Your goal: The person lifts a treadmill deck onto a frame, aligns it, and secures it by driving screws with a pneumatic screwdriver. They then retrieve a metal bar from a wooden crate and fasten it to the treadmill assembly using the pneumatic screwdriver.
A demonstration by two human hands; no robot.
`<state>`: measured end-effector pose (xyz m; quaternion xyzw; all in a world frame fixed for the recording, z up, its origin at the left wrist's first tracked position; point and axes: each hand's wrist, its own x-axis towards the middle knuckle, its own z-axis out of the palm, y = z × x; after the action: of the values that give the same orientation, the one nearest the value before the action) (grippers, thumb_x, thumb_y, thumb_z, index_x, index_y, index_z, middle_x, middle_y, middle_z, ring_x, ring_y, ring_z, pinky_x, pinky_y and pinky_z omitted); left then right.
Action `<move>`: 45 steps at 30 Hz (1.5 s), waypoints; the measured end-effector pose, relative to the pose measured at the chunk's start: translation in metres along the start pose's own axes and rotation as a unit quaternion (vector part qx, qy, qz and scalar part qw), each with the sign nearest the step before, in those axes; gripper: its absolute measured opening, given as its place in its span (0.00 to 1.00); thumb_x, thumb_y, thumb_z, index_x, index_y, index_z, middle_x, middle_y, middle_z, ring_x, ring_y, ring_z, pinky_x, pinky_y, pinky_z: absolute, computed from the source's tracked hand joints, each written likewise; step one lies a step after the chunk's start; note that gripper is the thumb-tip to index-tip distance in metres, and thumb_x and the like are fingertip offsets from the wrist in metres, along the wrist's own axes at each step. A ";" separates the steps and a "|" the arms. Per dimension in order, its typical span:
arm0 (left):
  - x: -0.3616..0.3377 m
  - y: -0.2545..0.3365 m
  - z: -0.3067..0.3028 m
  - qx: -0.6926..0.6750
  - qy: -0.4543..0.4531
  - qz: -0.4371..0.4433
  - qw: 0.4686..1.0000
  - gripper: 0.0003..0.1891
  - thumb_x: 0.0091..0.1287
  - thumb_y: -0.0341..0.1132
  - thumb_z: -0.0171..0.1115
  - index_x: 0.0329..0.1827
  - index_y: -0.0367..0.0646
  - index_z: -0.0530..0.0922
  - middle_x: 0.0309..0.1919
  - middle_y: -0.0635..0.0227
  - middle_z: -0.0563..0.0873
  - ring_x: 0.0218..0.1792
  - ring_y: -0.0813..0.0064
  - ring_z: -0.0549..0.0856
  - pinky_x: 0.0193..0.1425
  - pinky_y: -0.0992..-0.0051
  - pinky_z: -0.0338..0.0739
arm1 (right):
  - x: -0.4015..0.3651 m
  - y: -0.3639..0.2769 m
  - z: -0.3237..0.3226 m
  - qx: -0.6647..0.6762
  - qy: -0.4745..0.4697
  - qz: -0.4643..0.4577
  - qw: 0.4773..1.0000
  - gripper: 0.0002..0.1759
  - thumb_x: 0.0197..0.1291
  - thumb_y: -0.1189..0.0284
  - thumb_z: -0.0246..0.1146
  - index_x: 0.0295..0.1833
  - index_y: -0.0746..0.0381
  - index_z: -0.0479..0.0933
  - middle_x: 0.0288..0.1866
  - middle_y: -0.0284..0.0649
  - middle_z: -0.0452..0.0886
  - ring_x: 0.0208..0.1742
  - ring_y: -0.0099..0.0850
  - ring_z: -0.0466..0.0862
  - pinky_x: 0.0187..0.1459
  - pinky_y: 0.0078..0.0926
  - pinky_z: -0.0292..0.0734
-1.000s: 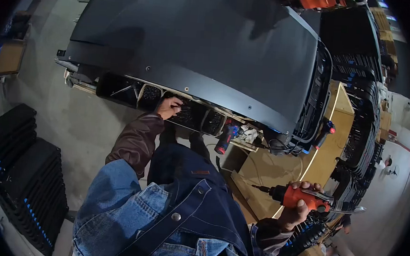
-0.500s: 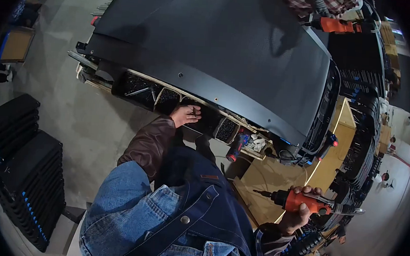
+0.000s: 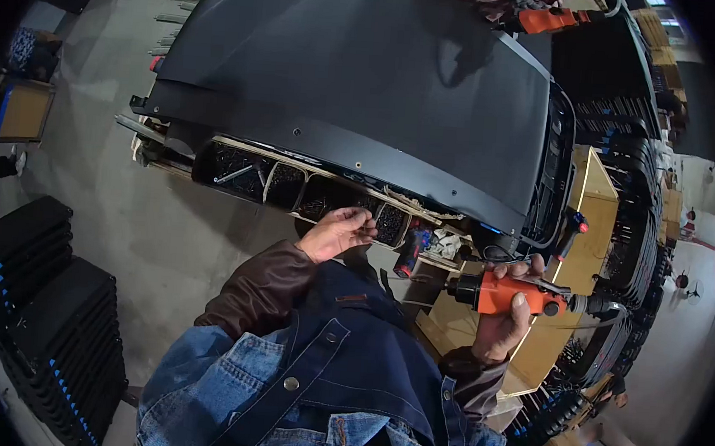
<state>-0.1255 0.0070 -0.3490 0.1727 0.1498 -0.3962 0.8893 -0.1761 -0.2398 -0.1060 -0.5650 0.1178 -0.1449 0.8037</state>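
Driver (image 3: 499, 294) is resting clamped in the right hand (image 3: 501, 329) in the head view, now swinging nearer the left hand (image 3: 337, 236). The left is drawing back from the bins (image 3: 302, 188) beside the dark panel (image 3: 368, 74), fingers curling toward the thumb; whether they are closing on anything, I cannot tell. The reach into the bins is seemingly ending.

Bins (image 3: 304, 186) before panel (image 3: 368, 74), probably screws (image 3: 285, 188) inside; held driver (image 3: 495, 294) right of bins; 2 stacks (image 3: 64, 323) left.
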 end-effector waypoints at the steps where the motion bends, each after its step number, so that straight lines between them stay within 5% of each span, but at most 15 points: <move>1: -0.005 -0.003 0.013 0.022 0.009 0.001 1.000 0.11 0.76 0.36 0.61 0.54 0.40 0.78 0.47 0.65 0.86 0.48 0.70 0.87 0.54 0.70 0.84 | 0.001 -0.002 0.001 0.007 -0.003 0.018 1.000 0.39 0.57 0.68 0.69 0.73 0.61 0.63 0.54 0.39 0.74 0.54 0.37 0.76 0.71 0.49 0.65; 3: -0.008 -0.008 0.035 0.077 0.029 0.000 0.997 0.13 0.75 0.39 0.63 0.54 0.41 0.77 0.46 0.66 0.86 0.44 0.73 0.88 0.47 0.74 0.84 | 0.005 0.006 -0.006 0.059 -0.015 0.017 0.998 0.37 0.58 0.68 0.68 0.72 0.61 0.64 0.54 0.38 0.74 0.54 0.37 0.76 0.71 0.49 0.65; 10: -0.003 -0.035 0.119 0.083 0.045 -0.023 0.995 0.13 0.75 0.42 0.63 0.52 0.43 0.75 0.49 0.64 0.86 0.43 0.73 0.88 0.45 0.75 0.83 | 0.017 0.005 -0.037 0.159 0.023 -0.020 0.987 0.26 0.59 0.73 0.66 0.63 0.58 0.69 0.56 0.40 0.77 0.56 0.37 0.77 0.73 0.51 0.63; 22: 0.048 -0.111 0.202 -0.004 0.088 -0.038 0.995 0.12 0.77 0.43 0.59 0.51 0.43 0.80 0.47 0.71 0.86 0.46 0.79 0.85 0.55 0.77 0.82 | 0.033 -0.017 -0.125 0.165 0.080 -0.070 0.981 0.27 0.57 0.73 0.68 0.62 0.58 0.70 0.54 0.39 0.76 0.55 0.37 0.78 0.72 0.52 0.64; 28: 0.103 -0.154 0.226 -0.003 0.173 0.011 0.985 0.12 0.76 0.43 0.61 0.51 0.43 0.81 0.50 0.69 0.86 0.45 0.79 0.84 0.52 0.78 0.82 | 0.047 -0.035 -0.164 0.029 0.018 -0.157 0.987 0.30 0.54 0.70 0.70 0.62 0.58 0.68 0.54 0.44 0.76 0.55 0.41 0.78 0.67 0.56 0.69; 31: 0.139 -0.169 0.231 -0.057 0.158 -0.033 0.985 0.12 0.76 0.44 0.60 0.50 0.46 0.82 0.48 0.74 0.87 0.41 0.82 0.83 0.48 0.80 0.82 | 0.060 -0.038 -0.181 -0.013 0.003 -0.195 0.981 0.30 0.54 0.72 0.71 0.62 0.59 0.68 0.55 0.46 0.77 0.57 0.42 0.78 0.68 0.55 0.69; 39: 0.190 -0.193 0.225 -0.074 0.104 -0.041 0.991 0.17 0.75 0.51 0.58 0.49 0.48 0.81 0.36 0.78 0.83 0.33 0.84 0.80 0.35 0.82 0.78 | 0.097 -0.032 -0.199 -0.098 -0.045 -0.203 0.973 0.32 0.53 0.74 0.75 0.61 0.61 0.67 0.54 0.49 0.78 0.56 0.42 0.80 0.66 0.51 0.74; 41: 0.189 -0.193 0.223 -0.053 0.101 -0.042 0.993 0.17 0.75 0.52 0.58 0.49 0.47 0.80 0.33 0.78 0.81 0.32 0.84 0.79 0.34 0.81 0.77 | 0.105 -0.032 -0.196 -0.110 -0.088 -0.213 0.967 0.29 0.54 0.76 0.75 0.59 0.63 0.69 0.54 0.50 0.80 0.56 0.42 0.82 0.61 0.42 0.79; 45: 0.187 -0.187 0.230 -0.054 0.109 -0.059 0.991 0.18 0.75 0.54 0.59 0.50 0.48 0.78 0.28 0.80 0.74 0.27 0.85 0.71 0.30 0.83 0.67 | 0.115 -0.043 -0.182 -0.161 -0.132 -0.169 0.963 0.31 0.53 0.75 0.76 0.60 0.63 0.68 0.54 0.50 0.80 0.56 0.39 0.82 0.61 0.41 0.79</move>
<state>-0.1172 -0.3303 -0.2539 0.1575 0.2772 -0.4181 0.8506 -0.1374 -0.4551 -0.1290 -0.7124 -0.0647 -0.1815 0.6748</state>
